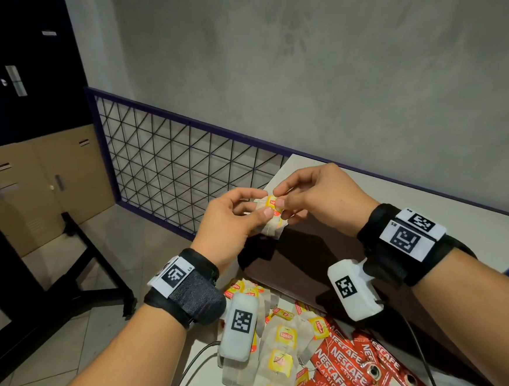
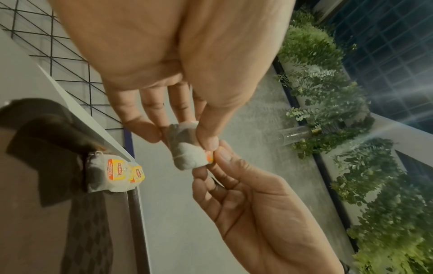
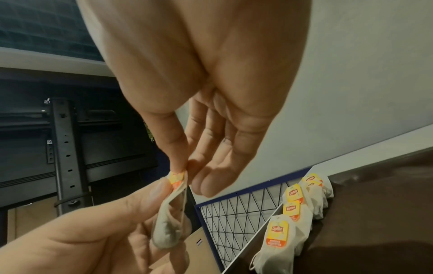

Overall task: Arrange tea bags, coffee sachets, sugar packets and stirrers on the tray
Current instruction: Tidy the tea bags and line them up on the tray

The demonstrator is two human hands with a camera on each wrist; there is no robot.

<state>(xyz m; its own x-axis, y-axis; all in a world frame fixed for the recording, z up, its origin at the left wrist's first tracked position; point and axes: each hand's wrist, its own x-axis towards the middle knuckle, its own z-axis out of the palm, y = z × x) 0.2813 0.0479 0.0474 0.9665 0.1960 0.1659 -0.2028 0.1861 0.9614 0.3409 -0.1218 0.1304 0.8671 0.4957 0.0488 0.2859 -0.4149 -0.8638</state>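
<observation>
Tea bag being held in both hands above the dark brown tray [image 1: 318,258].

Red Nescafe coffee sachets [image 1: 363,378] and loose yellow-tagged tea bags [image 1: 284,344] are lying nearby; left hand [image 1: 226,221] is gripping the white paper tea bag [image 1: 270,221], right hand [image 1: 317,194] is pinching its yellow tag [image 1: 272,201].

Both hands raised together: left hand [image 1: 230,218] and right hand [image 1: 317,194] each pinch, thumb against fingertips, 1 white paper tea bag [image 1: 270,221].
</observation>
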